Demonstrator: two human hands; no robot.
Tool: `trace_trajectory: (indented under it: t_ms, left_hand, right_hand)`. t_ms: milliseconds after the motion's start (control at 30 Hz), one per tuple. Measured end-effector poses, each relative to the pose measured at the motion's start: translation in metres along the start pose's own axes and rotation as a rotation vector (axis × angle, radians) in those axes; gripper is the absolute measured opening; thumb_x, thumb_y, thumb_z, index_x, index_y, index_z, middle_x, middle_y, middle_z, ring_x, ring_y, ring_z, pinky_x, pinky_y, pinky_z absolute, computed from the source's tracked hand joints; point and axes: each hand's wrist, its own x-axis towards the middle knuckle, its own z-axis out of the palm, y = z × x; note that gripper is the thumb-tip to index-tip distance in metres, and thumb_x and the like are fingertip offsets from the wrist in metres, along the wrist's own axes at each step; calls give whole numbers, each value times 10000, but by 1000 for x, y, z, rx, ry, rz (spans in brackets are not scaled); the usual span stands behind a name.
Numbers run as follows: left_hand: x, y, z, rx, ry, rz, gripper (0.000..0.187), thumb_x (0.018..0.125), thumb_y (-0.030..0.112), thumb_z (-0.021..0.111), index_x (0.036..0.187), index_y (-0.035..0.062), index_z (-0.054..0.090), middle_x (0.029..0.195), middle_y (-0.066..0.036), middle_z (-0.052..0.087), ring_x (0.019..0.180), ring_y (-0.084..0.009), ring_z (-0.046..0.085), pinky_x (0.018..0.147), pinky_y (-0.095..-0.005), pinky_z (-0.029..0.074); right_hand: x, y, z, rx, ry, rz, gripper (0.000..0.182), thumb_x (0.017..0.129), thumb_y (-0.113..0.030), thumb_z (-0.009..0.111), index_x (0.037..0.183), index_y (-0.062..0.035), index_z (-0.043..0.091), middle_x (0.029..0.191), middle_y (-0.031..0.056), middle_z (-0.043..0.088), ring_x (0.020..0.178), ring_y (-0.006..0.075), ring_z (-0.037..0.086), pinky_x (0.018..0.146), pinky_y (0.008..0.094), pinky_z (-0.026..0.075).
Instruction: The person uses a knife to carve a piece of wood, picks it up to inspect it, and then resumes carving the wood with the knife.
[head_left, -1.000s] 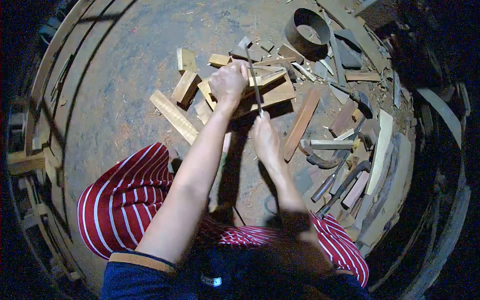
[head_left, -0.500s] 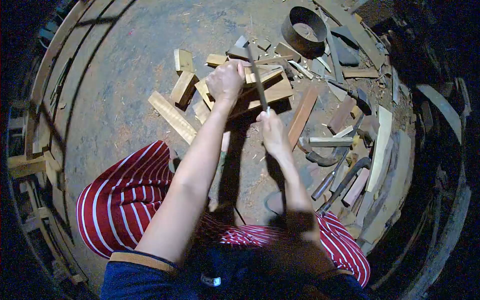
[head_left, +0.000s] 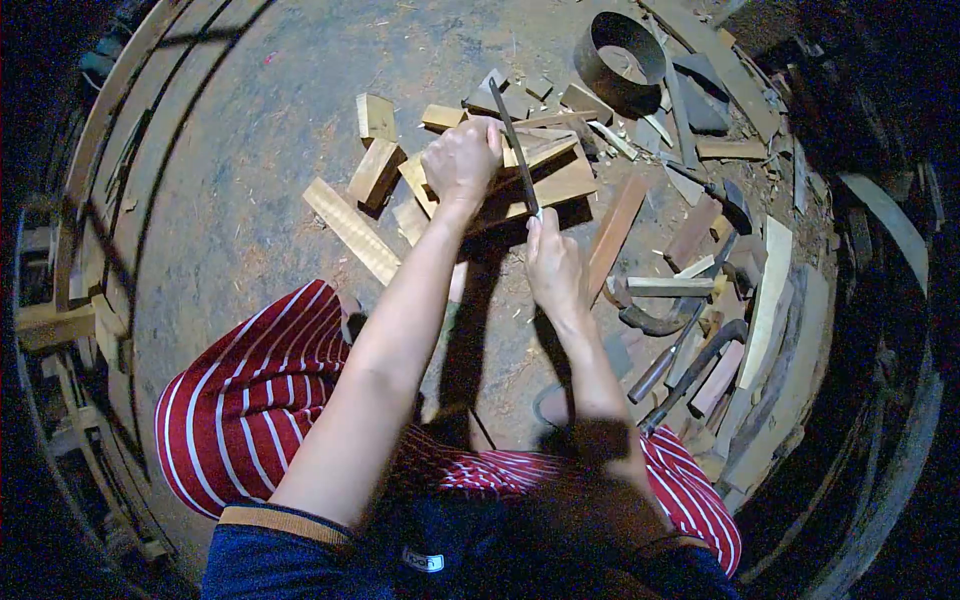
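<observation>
My left hand (head_left: 463,160) is closed in a fist over a pale wood strip (head_left: 545,155), pressing it on top of a wider wooden block (head_left: 562,183). My right hand (head_left: 556,262) grips the near end of a long, narrow dark metal blade (head_left: 518,150), perhaps a file or a thin saw. The blade crosses the strip just right of my left fist, its far tip pointing away from me. My fingers hide most of its handle. Left of the left hand lie a short wood block (head_left: 376,172) and a longer pale stick (head_left: 350,228).
An open metal ring or can (head_left: 622,68) stands at the back right. On the right lie a reddish wood bar (head_left: 617,232), a hooked tool (head_left: 700,368), a dark-headed tool (head_left: 733,205) and several wood offcuts. Red striped cloth (head_left: 250,400) covers my legs.
My right hand has moved the blade slightly forward, away from me, across the strip. The left fist keeps its hold. The whole view has shifted a little.
</observation>
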Motion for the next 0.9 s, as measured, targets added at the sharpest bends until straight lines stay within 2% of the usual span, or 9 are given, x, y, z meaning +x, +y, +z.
trace_trajectory:
  t_ms: [133,200,367,433,800,900]
  left_hand:
    - [0,-5,12,61,-17,-12,357,865,404,522,710,147,715,660,-113,665,556,-290,654,501,-414,515]
    - [0,-4,10,42,4,6,263,830,360,575,692,178,705,654,-105,665,569,-277,661,509,-402,518]
    - [0,-2,6,7,33,34,265,828,339,576,672,159,692,632,-100,657,552,-275,655,491,-393,514]
    - [0,-2,4,1,43,44,263,828,333,576,670,155,688,628,-97,655,549,-274,654,484,-390,512]
    - [0,-2,3,35,-14,24,280,826,337,575,659,139,683,650,-108,661,574,-278,659,512,-397,516]
    - [0,-2,3,10,32,36,287,823,338,576,657,132,685,652,-111,662,572,-282,659,506,-396,515]
  right_hand:
    - [-1,-1,2,-8,-13,10,196,966,-218,440,961,-29,487,610,256,583,599,456,585,504,558,430]
    - [-3,-4,0,-8,-23,11,195,965,-219,440,963,-29,486,613,255,584,602,454,587,504,557,431]
    - [-8,-5,2,-27,-12,24,187,964,-218,442,962,-35,483,625,255,588,616,456,592,515,556,436]
    - [-8,-4,3,-19,48,-38,162,954,-191,455,917,-34,474,573,233,582,558,419,607,462,513,459]
    - [-9,-3,3,52,17,36,153,959,-189,437,938,-39,463,618,244,592,608,442,604,502,547,451]
    - [-9,0,3,67,39,30,143,959,-185,440,941,-45,461,623,246,591,619,445,603,498,544,450]
